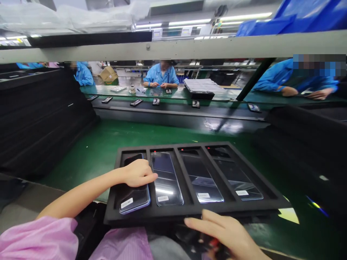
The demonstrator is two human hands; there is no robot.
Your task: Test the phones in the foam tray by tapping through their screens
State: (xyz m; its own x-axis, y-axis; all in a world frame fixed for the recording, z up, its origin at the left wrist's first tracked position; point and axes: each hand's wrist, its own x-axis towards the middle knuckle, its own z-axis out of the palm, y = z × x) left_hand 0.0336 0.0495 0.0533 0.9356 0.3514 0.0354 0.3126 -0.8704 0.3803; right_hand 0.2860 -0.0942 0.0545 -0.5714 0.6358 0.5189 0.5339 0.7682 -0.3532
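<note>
- Your left hand (pixel 138 172) lies flat, fingers together, on the glossy dark phone (pixel 135 196) in the leftmost slot of the black foam four-slot tray (pixel 189 211); it grips nothing.
- Your right hand (pixel 227 231) hovers open at the tray's near edge, fingers spread and relaxed.
- Three more glossy phones fill the other slots.
- The tray sits on a green bench top (pixel 103 144), with stacked black trays (pixel 40 119) at left.
- Far across, a dark conveyor belt (pixel 173 108) carries phones past blue-coated workers (pixel 162 76) under strip lights.
</note>
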